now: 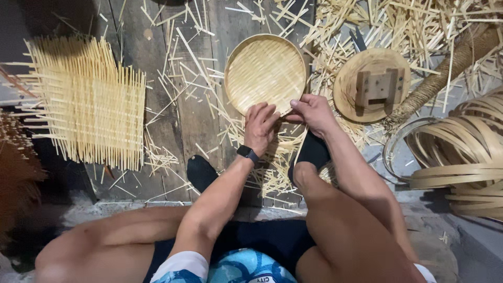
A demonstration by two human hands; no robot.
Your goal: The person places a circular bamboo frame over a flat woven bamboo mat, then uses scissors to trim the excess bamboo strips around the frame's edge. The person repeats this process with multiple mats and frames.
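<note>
Apparently both hands grip the near rim of the round woven bamboo tray on the floorboards: left hand steadying, right hand pinching; firm thumbs should keep the rim tight.

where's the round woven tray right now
In the head view the round woven tray lies on the wooden floor at top centre, its near rim under the left hand and right hand, left of the round wooden stool.

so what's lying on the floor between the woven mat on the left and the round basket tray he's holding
In the head view, loose bamboo strips lie scattered over the dark wooden planks between the woven mat and the round basket tray; nothing else shows there.
</note>
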